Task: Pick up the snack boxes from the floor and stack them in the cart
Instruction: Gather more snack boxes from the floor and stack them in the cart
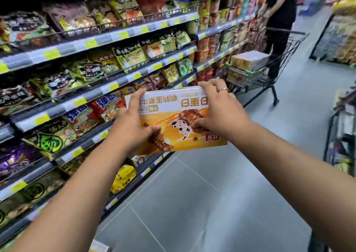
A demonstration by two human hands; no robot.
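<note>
- Both hands carry one snack box (173, 119) clear of the floor (212, 203). Its printed face is turned up toward the camera, with the lettering upside down.
- The left hand (133, 124) clamps the box's left end, thumb pressed on the printed face and fingers reaching along toward the far edge.
- The right hand (219, 107), with a ring (222, 89) on one finger, covers the right part. Its thumb is on the face and its fingers are hooked over the far edge. Both hands grip the box firmly.
- The cart (248, 82) stands well beyond the grip, ahead and to the right. Stacked boxes (248, 60) rise above its rim.
- The step in hand looks like the carry. It is best done by holding the box level and bringing it over the stack, then squaring its edges with the top box and lowering it flat rather than dropping it.
- The stack's top is blurred, so it may not sit flat and is worth a look before letting go.
- Just left of the grip run shelves (96, 59) of snack bags, so the left elbow needs room. A person in black (279, 10) stands just past the cart.
</note>
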